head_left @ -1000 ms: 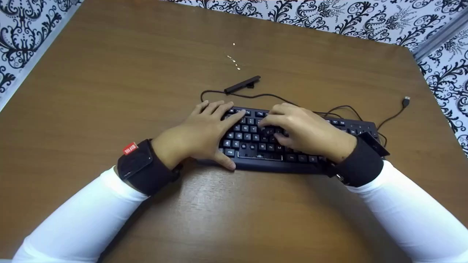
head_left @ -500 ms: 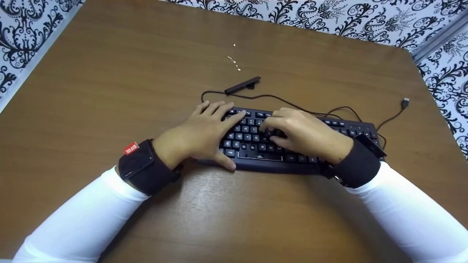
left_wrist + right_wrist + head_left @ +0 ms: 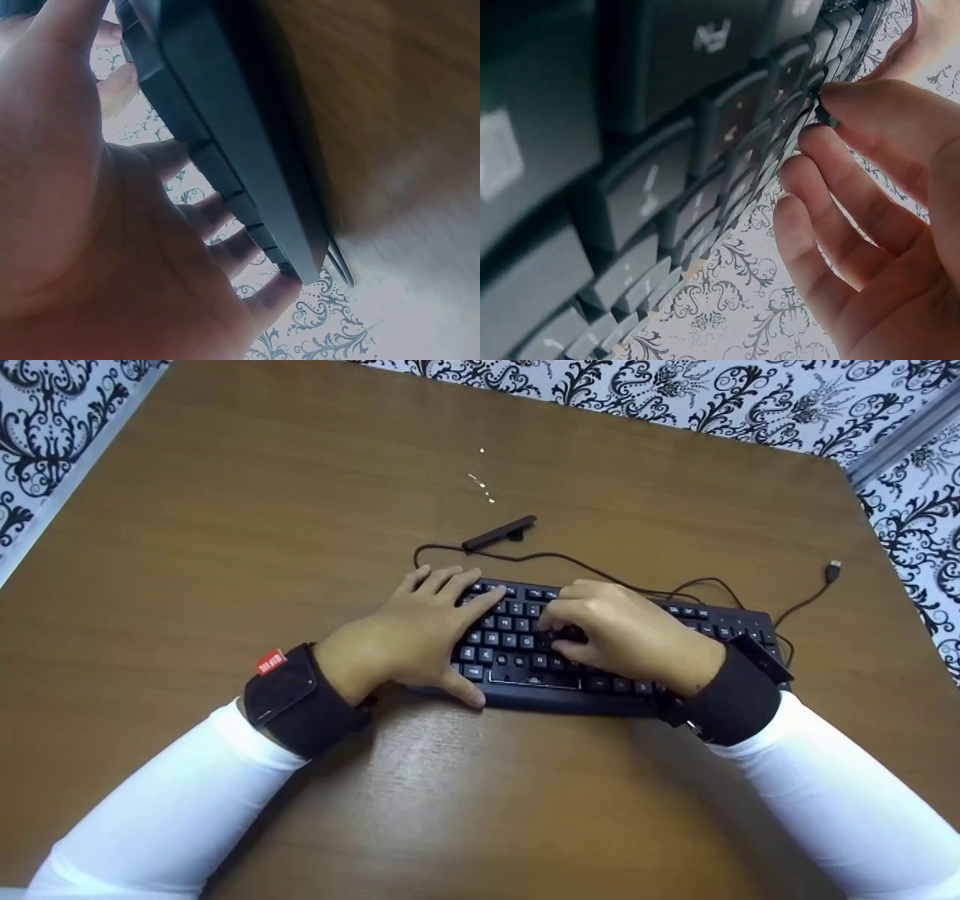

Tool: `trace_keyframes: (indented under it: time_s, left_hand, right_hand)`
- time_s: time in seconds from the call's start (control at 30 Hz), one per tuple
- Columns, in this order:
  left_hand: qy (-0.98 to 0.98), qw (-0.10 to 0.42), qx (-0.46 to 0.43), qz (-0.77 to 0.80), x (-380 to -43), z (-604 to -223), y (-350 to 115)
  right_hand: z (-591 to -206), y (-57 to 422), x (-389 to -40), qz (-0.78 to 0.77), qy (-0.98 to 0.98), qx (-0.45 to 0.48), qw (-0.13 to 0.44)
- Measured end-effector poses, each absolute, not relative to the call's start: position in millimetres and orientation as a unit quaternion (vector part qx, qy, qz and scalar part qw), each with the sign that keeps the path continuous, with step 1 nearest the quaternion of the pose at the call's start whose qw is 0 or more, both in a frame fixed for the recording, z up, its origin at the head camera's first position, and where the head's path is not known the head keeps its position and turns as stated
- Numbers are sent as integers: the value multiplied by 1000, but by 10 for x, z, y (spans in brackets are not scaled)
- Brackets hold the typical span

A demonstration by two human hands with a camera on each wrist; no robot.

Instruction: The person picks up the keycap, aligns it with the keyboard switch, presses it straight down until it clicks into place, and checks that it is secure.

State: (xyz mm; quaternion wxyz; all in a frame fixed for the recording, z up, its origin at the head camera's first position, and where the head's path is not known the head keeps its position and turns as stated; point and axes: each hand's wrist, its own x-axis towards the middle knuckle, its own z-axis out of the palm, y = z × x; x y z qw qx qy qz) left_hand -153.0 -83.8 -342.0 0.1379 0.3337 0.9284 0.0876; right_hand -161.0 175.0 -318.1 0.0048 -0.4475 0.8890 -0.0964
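Note:
A black keyboard (image 3: pixel 570 701) lies on the wooden table in the head view, its space bar place (image 3: pixel 534 680) bare. My left hand (image 3: pixel 412 634) is spread over its left end, with the thumb at the front edge and the other fingertips towards the back. Over the middle keys my right hand (image 3: pixel 626 630) bends down, thumb and index finger drawn together. Between those two fingertips the right wrist view shows a small dark keycap (image 3: pixel 824 117); the head view mostly hides it. The remaining right fingers (image 3: pixel 795 225) curl beside the keys.
Behind the keyboard lies a long black space bar key (image 3: pixel 499 534) next to the keyboard cable (image 3: pixel 551 556). The cable's USB plug (image 3: pixel 832 571) rests at the right. Several pale specks (image 3: pixel 482 485) dot the table farther back.
My right hand has shifted slightly down and its fingertips a little to the right over the keys. The left hand and keyboard stay in place.

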Motion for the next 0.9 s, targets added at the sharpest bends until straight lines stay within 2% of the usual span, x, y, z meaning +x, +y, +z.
trace_keyframes:
  time_s: [0.23, 0.63, 0.9]
  left_hand:
    - [928, 139, 335, 85, -1527, -3414, -834]
    - [929, 138, 333, 79, -1525, -3413, -844]
    - [929, 133, 336, 80, -1533, -3406, -842]
  right_hand:
    - [-3207, 1662, -1543, -115, 879, -461, -35]
    - [-3260, 1415, -1360, -91, 899, -427, -28]
    - [-3311, 1321, -1325, -82, 905, -414, -43]
